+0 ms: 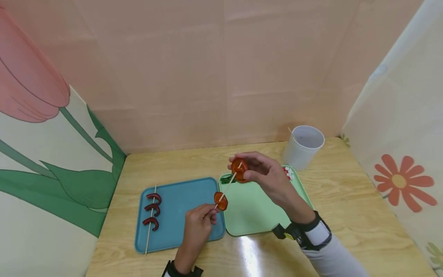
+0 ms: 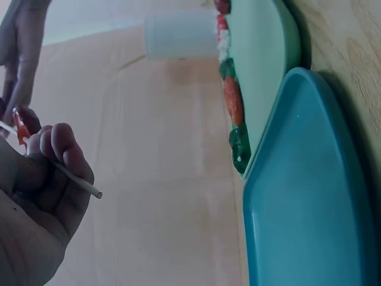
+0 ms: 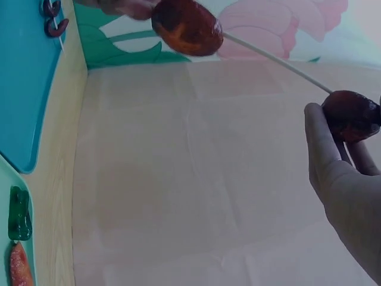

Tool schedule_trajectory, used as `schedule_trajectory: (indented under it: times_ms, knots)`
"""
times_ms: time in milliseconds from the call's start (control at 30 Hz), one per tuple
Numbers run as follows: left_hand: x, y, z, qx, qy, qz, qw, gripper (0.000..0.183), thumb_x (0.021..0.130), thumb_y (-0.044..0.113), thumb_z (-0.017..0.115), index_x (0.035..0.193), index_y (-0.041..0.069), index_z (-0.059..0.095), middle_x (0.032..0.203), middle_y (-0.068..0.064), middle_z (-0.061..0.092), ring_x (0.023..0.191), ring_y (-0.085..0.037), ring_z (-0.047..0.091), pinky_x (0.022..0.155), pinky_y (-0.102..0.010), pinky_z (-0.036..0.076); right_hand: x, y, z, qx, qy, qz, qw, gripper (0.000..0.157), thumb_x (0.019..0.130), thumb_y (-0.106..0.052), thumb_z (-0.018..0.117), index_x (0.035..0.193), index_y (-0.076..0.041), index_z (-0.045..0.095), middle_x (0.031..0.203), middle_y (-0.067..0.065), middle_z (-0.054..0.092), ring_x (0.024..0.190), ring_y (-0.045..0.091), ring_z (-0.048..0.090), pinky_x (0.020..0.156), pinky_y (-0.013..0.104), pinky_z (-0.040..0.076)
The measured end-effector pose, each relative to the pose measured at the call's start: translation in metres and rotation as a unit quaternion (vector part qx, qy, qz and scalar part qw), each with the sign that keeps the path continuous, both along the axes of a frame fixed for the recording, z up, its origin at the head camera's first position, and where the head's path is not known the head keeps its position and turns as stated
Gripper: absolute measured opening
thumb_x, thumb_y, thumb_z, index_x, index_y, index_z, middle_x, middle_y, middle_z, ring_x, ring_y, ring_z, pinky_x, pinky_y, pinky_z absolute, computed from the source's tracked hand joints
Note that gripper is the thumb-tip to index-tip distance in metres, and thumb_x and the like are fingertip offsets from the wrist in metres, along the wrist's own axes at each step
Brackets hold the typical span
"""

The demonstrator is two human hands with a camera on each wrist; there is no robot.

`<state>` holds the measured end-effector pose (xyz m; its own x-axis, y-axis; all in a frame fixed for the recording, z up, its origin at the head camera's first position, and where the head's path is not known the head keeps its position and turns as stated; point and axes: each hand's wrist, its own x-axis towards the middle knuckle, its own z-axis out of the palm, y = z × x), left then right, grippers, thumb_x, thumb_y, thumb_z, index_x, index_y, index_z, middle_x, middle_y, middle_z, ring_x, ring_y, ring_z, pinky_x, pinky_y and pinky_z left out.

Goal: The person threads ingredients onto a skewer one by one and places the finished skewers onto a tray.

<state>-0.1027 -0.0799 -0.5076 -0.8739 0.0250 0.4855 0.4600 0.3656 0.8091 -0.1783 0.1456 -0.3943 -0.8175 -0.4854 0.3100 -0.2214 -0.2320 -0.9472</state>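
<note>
My left hand (image 1: 199, 225) pinches a thin wooden skewer (image 1: 229, 185) near its lower end, which pokes out past the fingers in the left wrist view. Just above those fingers, a glossy reddish-brown food piece (image 1: 221, 201) is threaded on the stick. At the upper end my right hand (image 1: 270, 179) grips a second glossy reddish-brown food piece (image 1: 240, 169) between thumb and fingers. A stretch of bare skewer shows between both pieces in the right wrist view. The skewer slants over the seam between the blue tray (image 1: 187, 207) and the green tray (image 1: 249, 217).
Another skewer (image 1: 149, 236) with three dark red curled pieces (image 1: 152, 209) lies on the blue tray. Along the green tray's far side are a green pepper piece (image 2: 239, 149), an orange-red piece (image 2: 233, 98) and red-and-white pieces (image 1: 288, 172). A white cup (image 1: 300, 156) with a stick stands behind.
</note>
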Motion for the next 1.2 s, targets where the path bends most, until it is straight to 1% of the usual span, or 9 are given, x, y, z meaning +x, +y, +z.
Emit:
schedule_trajectory:
  times_ms: [200, 567, 800, 933, 1000, 1033, 1067, 1167, 1200]
  knots:
    - [-0.002, -0.002, 0.003, 0.009, 0.062, -0.003, 0.9980, 0.033, 0.082, -0.028, 0.058, 0.083, -0.002, 0.077, 0.067, -0.010, 0.071, 0.048, -0.011, 0.062, 0.045, -0.012, 0.051, 0.002, -0.004, -0.006, 0.005, 0.003, 0.020, 1.000, 0.048, 0.098, -0.018, 0.069, 0.140, 0.003, 0.057, 0.137, 0.003, 0.067, 0.124, 0.021, 0.067, 0.093, 0.032, 0.062]
    - [-0.007, -0.003, 0.010, 0.021, 0.086, 0.008, 0.9961, 0.034, 0.081, -0.030, 0.058, 0.085, -0.002, 0.078, 0.066, -0.010, 0.069, 0.049, -0.013, 0.063, 0.046, -0.014, 0.053, 0.005, -0.020, -0.027, 0.054, -0.032, 0.026, 0.998, 0.048, 0.095, -0.023, 0.071, 0.138, -0.004, 0.060, 0.139, 0.011, 0.065, 0.127, 0.019, 0.064, 0.094, 0.035, 0.062]
    - [-0.002, -0.007, 0.006, 0.011, 0.077, 0.011, 0.9969, 0.032, 0.082, -0.027, 0.062, 0.083, 0.000, 0.078, 0.064, -0.009, 0.068, 0.048, -0.010, 0.062, 0.046, -0.013, 0.052, 0.006, -0.016, -0.034, 0.081, -0.035, 0.024, 0.996, 0.048, 0.099, -0.025, 0.066, 0.142, -0.008, 0.059, 0.143, 0.009, 0.063, 0.129, 0.016, 0.063, 0.098, 0.031, 0.059]
    - [0.001, -0.012, 0.003, 0.009, 0.045, 0.022, 0.9987, 0.031, 0.082, -0.026, 0.063, 0.084, 0.001, 0.078, 0.067, -0.007, 0.069, 0.050, -0.008, 0.063, 0.046, -0.013, 0.053, -0.003, 0.001, -0.051, 0.160, -0.008, -0.038, 0.986, 0.041, 0.108, -0.028, 0.050, 0.146, -0.012, 0.057, 0.145, 0.010, 0.062, 0.129, 0.028, 0.063, 0.103, 0.041, 0.057]
    - [0.003, -0.015, 0.000, 0.007, 0.031, 0.029, 0.9990, 0.030, 0.083, -0.025, 0.064, 0.084, 0.001, 0.078, 0.068, -0.006, 0.070, 0.051, -0.007, 0.064, 0.047, -0.013, 0.053, -0.008, 0.015, -0.063, 0.258, 0.015, -0.105, 0.960, 0.041, 0.109, -0.034, 0.048, 0.143, -0.013, 0.060, 0.140, 0.011, 0.066, 0.124, 0.033, 0.066, 0.100, 0.046, 0.058]
    - [0.004, -0.017, -0.001, 0.006, 0.026, 0.033, 0.9991, 0.029, 0.083, -0.025, 0.064, 0.084, 0.000, 0.078, 0.068, -0.006, 0.070, 0.052, -0.006, 0.064, 0.047, -0.014, 0.054, -0.011, 0.024, -0.070, 0.315, 0.029, -0.137, 0.939, 0.041, 0.108, -0.035, 0.051, 0.140, -0.011, 0.062, 0.136, 0.013, 0.067, 0.121, 0.037, 0.066, 0.098, 0.052, 0.058]
    - [0.005, -0.018, -0.003, 0.005, 0.022, 0.037, 0.9990, 0.028, 0.083, -0.025, 0.064, 0.084, 0.000, 0.078, 0.069, -0.006, 0.070, 0.052, -0.006, 0.064, 0.047, -0.014, 0.054, -0.013, 0.033, -0.077, 0.379, 0.041, -0.169, 0.909, 0.042, 0.106, -0.037, 0.055, 0.135, -0.009, 0.065, 0.132, 0.015, 0.069, 0.117, 0.038, 0.067, 0.097, 0.053, 0.057]
    - [0.007, -0.023, -0.007, 0.007, 0.017, 0.045, 0.9988, 0.028, 0.082, -0.025, 0.064, 0.085, -0.001, 0.078, 0.069, -0.007, 0.071, 0.053, -0.007, 0.065, 0.047, -0.015, 0.054, -0.018, 0.058, -0.104, 0.551, 0.081, -0.244, 0.794, 0.045, 0.096, -0.037, 0.071, 0.119, 0.002, 0.069, 0.114, 0.023, 0.071, 0.104, 0.044, 0.066, 0.085, 0.057, 0.057]
    - [0.007, -0.024, -0.008, 0.010, 0.015, 0.046, 0.9988, 0.028, 0.082, -0.025, 0.064, 0.085, -0.001, 0.078, 0.069, -0.007, 0.071, 0.053, -0.008, 0.065, 0.047, -0.015, 0.055, -0.018, 0.066, -0.113, 0.582, 0.085, -0.260, 0.766, 0.046, 0.093, -0.035, 0.076, 0.112, 0.007, 0.068, 0.109, 0.028, 0.069, 0.099, 0.048, 0.065, 0.080, 0.059, 0.057]
